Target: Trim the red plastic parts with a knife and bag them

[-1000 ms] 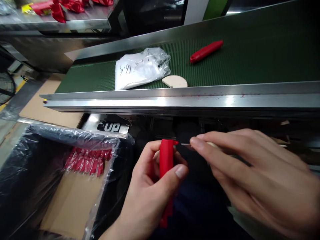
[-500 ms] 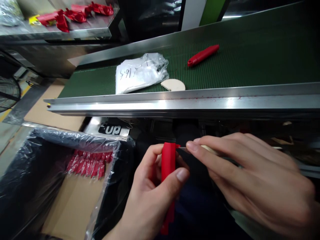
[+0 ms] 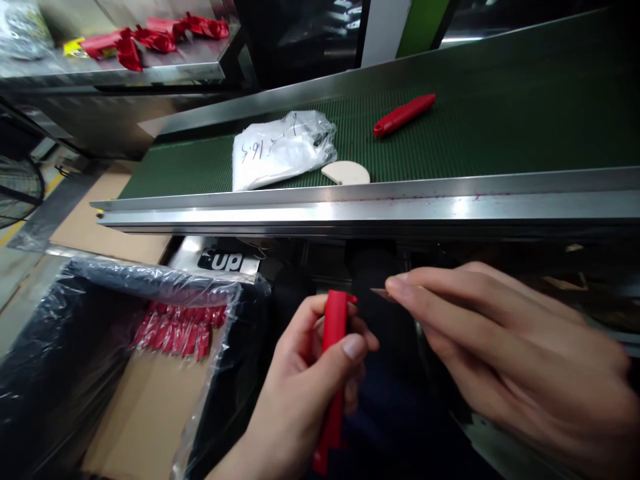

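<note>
My left hand is closed around a long red plastic part, held upright with the thumb across its front. A small red sliver sticks out from the part's top right edge. To the right, my right hand pinches a small knife; only its thin pointed blade shows past the fingertips, and the handle is hidden by the hand. The blade tip points at the part's top but stands a little apart from it.
A green conveyor belt carries a red handle-shaped piece, a white plastic bag and a cream disc. At lower left, a plastic-lined box holds bagged red parts. Red pieces lie on a metal table.
My right hand has drawn the knife rightward, away from the red part's top edge. The red part has tilted and turned slightly in my left hand.
</note>
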Demonstrator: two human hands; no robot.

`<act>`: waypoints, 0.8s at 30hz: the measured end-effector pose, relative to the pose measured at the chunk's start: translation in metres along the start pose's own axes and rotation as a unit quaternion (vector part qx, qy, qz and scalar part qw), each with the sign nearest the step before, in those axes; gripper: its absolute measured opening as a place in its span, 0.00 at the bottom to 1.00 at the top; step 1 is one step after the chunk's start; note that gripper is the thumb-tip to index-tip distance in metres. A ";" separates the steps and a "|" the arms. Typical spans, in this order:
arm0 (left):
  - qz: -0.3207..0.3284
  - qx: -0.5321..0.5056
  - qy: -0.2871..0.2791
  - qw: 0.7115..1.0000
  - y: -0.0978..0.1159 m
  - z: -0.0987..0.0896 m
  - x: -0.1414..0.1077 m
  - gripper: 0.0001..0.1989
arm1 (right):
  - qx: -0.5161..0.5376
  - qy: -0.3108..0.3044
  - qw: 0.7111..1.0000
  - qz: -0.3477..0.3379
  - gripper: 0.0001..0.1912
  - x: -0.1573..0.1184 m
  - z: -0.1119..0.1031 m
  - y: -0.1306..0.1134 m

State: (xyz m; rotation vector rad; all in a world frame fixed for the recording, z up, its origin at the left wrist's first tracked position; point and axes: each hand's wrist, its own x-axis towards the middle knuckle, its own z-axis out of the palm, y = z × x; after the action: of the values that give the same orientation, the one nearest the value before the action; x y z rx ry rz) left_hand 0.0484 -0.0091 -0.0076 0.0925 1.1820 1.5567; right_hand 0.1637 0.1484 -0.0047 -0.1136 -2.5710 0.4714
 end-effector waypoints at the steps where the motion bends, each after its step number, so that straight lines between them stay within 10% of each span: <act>1: 0.002 -0.010 0.005 1.000 0.000 0.000 0.001 0.09 | 0.017 0.001 1.000 0.011 0.21 0.000 0.001 -0.002; 24: 0.003 -0.145 -0.162 0.976 -0.008 -0.013 0.000 0.11 | 0.092 0.038 0.995 0.000 0.20 -0.010 0.020 -0.014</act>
State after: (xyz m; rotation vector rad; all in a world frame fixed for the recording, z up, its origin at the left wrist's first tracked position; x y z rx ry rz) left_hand 0.0458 -0.0179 -0.0199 0.1515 0.6925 1.6317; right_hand 0.1623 0.1275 -0.0204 -0.0640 -2.4391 0.6883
